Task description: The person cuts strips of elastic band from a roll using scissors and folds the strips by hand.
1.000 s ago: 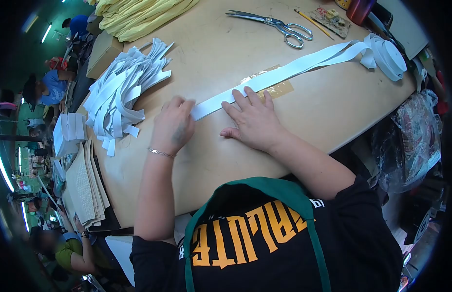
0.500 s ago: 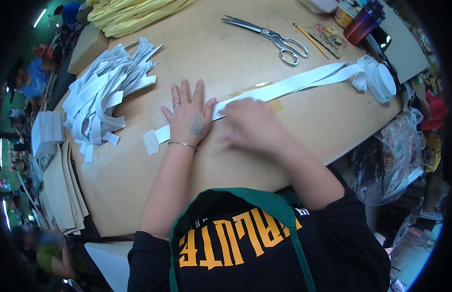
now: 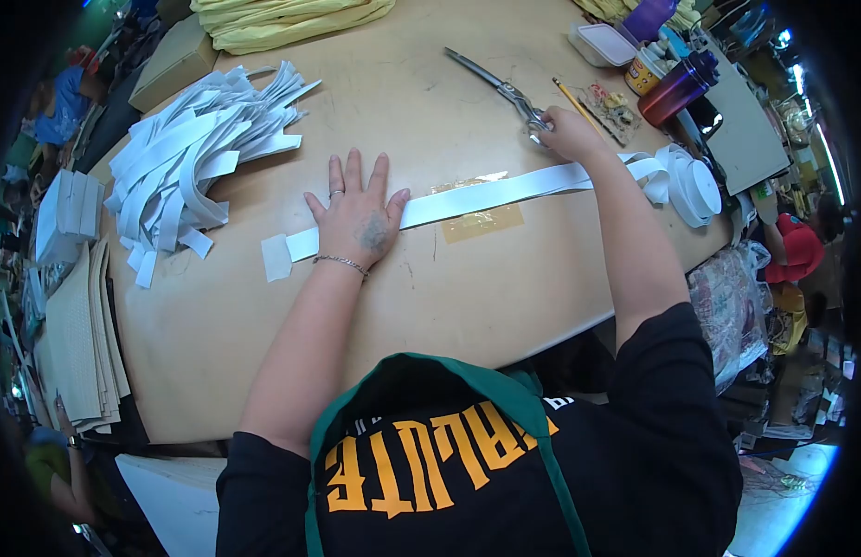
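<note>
My left hand (image 3: 358, 213) lies flat with fingers spread, pressing a white elastic band (image 3: 491, 194) against the table. The band's end pokes out left of this hand, beside a pale tape square (image 3: 276, 257). To the right it runs over brown tape (image 3: 483, 223) toward a roll of the same band (image 3: 694, 187). My right hand (image 3: 571, 136) has its fingers closed around the handles of metal scissors (image 3: 507, 90), whose blades point away to the upper left. Part of the handles is hidden by the fingers.
A heap of cut white strips (image 3: 194, 158) lies on the left. Yellow fabric (image 3: 282, 20) sits at the far edge. A pencil (image 3: 579, 104), a purple-red bottle (image 3: 677, 88) and a plastic container (image 3: 602, 45) stand or lie at the upper right.
My right hand has moved from above the band, up and right to the scissors, and taken hold of their handles. My left hand has stayed flat on the band. The view has shifted slightly.
</note>
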Demonstrator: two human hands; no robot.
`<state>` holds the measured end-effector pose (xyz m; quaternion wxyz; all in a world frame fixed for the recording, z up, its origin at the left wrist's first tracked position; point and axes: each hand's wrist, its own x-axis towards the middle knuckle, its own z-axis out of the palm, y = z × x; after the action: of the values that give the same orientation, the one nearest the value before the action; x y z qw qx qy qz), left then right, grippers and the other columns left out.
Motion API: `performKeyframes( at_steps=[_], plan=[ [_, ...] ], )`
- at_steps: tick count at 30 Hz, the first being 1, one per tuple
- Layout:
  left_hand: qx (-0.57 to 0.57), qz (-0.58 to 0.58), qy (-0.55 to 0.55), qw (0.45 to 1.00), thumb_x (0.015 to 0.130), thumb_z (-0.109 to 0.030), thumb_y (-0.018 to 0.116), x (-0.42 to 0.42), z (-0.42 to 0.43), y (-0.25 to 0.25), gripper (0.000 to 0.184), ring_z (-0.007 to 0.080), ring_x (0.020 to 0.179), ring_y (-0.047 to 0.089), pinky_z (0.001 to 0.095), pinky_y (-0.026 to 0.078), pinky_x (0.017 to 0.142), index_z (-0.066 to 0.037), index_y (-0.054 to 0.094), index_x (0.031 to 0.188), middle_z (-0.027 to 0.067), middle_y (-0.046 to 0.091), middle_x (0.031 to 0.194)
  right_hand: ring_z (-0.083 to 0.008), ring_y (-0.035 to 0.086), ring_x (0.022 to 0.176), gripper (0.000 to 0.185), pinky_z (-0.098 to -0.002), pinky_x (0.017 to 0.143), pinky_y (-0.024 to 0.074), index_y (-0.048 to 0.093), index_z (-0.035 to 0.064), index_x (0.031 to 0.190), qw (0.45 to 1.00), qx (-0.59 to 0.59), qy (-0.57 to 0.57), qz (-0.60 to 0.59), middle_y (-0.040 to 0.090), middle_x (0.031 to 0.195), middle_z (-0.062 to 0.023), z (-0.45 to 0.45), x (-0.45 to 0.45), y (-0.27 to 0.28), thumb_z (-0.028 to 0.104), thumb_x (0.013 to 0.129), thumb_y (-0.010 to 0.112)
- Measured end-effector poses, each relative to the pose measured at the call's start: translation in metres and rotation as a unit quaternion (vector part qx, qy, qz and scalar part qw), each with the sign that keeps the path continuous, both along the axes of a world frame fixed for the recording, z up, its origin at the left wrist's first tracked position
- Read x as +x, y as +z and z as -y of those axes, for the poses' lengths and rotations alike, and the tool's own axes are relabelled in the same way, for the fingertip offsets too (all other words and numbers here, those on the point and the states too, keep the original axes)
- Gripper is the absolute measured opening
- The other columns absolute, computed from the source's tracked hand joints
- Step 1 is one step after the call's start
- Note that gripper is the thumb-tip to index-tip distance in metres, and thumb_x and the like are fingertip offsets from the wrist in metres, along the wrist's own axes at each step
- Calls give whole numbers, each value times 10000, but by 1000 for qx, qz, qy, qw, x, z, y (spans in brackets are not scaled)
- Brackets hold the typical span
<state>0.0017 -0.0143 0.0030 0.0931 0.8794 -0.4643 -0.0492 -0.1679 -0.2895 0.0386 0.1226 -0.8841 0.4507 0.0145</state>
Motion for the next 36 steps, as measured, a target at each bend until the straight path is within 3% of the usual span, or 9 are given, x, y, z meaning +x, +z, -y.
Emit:
performKeyframes(
  at_steps=[3,10,11,13,15,17,19,26,36],
  plan=[
    [-4,-10,-2,1000,884,-554,380,0,-1,3,620,319,1380,122,688,135,997,-211,318,1397,116,189,1482,-310,626,820,327,-380,740,481,661,1,935,975,-73,33,-206,653,870,-176,1,21,11,275,756,668],
    [-6,-10,-3,1000,841,-629,393,-1,-2,3,698,326,1380,116,687,127,1000,-212,319,1397,130,188,1482,-87,482,478,321,-248,414,351,534,80,683,967,230,-58,92,499,554,-4,-29,-24,35,344,816,661],
    [-7,-13,-3,1000,841,-630,393,-1,-2,3,699,326,1380,115,686,124,1001,-213,318,1398,130,187,1483,-94,489,481,326,-248,430,354,537,70,717,933,300,-58,191,502,555,-3,-52,-39,32,357,829,644],
    [-12,-16,0,1000,839,-631,395,1,-1,2,704,327,1381,112,686,120,1002,-213,315,1400,130,186,1484,-112,531,512,304,-256,478,413,566,62,770,946,274,-76,155,533,591,-15,-115,-63,51,351,838,627],
    [-14,-17,-1,1000,836,-632,398,0,-1,1,710,329,1381,108,685,116,1003,-212,313,1402,131,185,1484,-126,563,547,289,-267,519,447,531,50,793,876,418,26,240,536,608,-18,-157,-107,44,321,892,547],
    [-12,-15,-3,1000,834,-632,399,0,-1,0,716,331,1382,106,685,115,1001,-210,307,1405,133,183,1485,-134,575,596,339,-273,560,459,510,47,801,741,611,-60,271,545,639,-27,-198,-138,36,368,911,506],
    [-11,-11,-7,1000,832,-633,401,1,0,0,722,333,1382,104,685,115,1000,-209,303,1408,134,182,1486,-135,568,629,402,-271,594,458,502,56,796,802,578,5,154,550,663,-35,-233,-150,38,436,922,454],
    [-3,-12,-6,1000,819,-657,403,0,0,2,753,336,1382,101,680,115,1005,-204,294,1411,132,177,1487,-117,484,557,577,-247,562,410,486,76,747,797,592,-66,99,528,582,-36,-265,-142,29,620,883,354],
    [-7,-11,-10,1000,814,-654,415,0,0,1,760,352,1379,110,690,122,992,-195,302,1408,149,178,1485,-136,530,541,750,-238,521,430,490,56,710,816,556,-125,91,520,582,-55,-265,-105,26,792,751,354]
  ],
)
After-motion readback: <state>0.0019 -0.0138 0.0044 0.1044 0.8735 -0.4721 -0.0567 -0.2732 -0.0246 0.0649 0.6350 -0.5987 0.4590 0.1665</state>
